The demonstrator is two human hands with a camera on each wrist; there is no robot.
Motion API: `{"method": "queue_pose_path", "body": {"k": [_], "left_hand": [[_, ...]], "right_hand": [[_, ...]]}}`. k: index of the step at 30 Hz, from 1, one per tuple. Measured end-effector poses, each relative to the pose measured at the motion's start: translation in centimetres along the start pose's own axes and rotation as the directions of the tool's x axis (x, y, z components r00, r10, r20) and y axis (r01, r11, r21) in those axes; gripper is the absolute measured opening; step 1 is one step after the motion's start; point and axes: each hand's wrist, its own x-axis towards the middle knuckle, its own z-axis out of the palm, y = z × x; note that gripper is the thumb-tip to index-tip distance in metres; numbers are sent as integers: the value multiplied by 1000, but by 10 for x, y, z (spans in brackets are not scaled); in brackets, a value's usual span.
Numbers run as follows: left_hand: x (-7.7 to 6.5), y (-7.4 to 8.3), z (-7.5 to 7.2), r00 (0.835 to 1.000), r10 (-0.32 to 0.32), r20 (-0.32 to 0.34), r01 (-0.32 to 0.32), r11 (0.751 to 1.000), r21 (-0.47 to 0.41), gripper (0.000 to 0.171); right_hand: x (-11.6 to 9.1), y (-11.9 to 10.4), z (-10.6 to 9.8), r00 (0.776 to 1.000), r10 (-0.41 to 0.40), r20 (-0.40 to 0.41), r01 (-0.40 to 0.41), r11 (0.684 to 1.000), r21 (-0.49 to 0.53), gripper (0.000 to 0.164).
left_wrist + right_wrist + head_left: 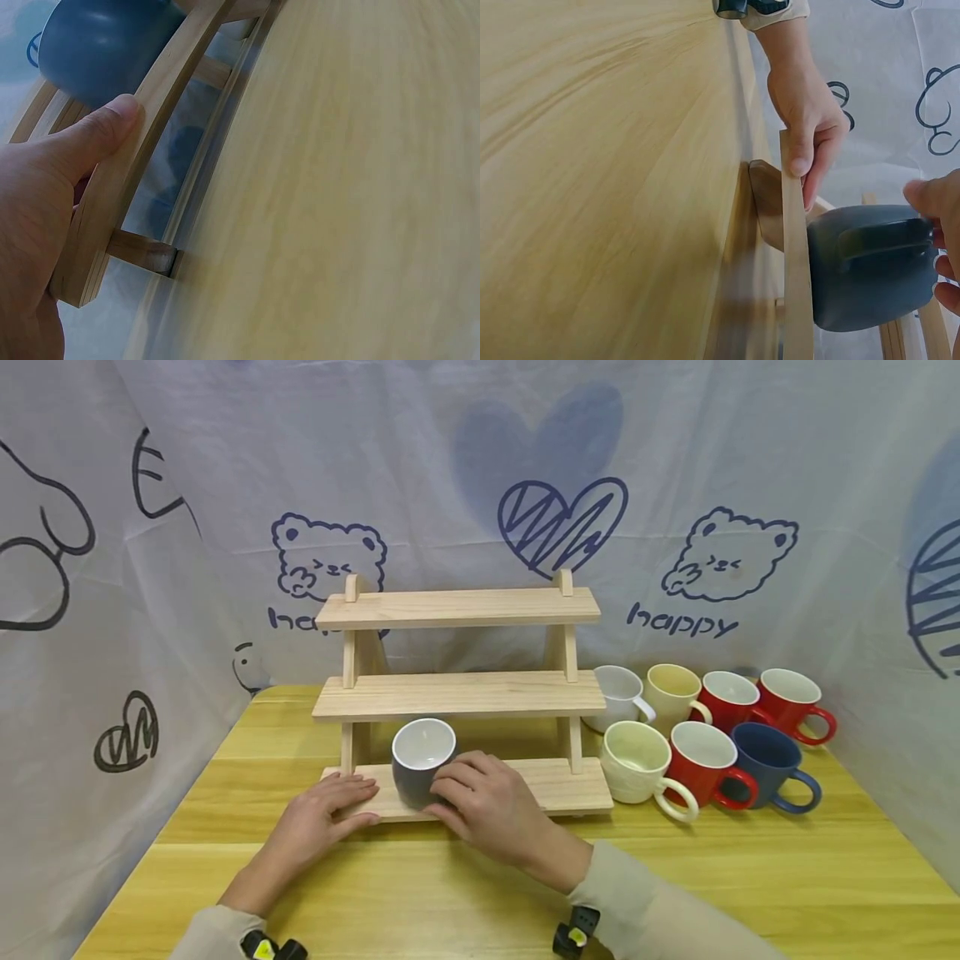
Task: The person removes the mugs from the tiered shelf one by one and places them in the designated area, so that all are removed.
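Observation:
A dark blue-grey mug (424, 764) with a white inside stands upright on the lowest board of a three-tier wooden display shelf (459, 693). My right hand (487, 806) is at the mug's right side with curled fingers, holding it near the handle. In the right wrist view the mug's handle (885, 238) faces the camera, and only parts of the thumb and fingers show. At the left end of the lowest board, my left hand (318, 818) grips the wood. Its thumb (120, 112) presses the front edge while the fingers lie over the top, mostly hidden in the left wrist view.
Right of the shelf, several mugs stand in two rows, among them a blue mug (767, 768), a red mug (701, 764) and a pale green mug (633, 764). The wooden table (420, 893) extends in front. A patterned white cloth (450, 468) hangs behind.

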Motion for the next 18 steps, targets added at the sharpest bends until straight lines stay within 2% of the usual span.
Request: {"method": "queue_pose_path", "body": {"k": [5,9,14,18], "left_hand": [[0,0,0,1000,8,-7,-8,1000,8,43],[0,-1,0,1000,12,-9,-12,1000,13,43],[0,-1,1,1000,10,-12,-9,1000,11,43],[0,-1,1,1000,10,-14,-10,1000,9,43]], "right_hand": [[-3,3,0,999,32,-13,-32,999,-7,15],[-7,5,0,995,103,-12,-103,995,6,17],[-12,9,-1,975,222,25,-223,972,67,23],[-15,12,-1,961,272,59,-275,959,65,29]]}}
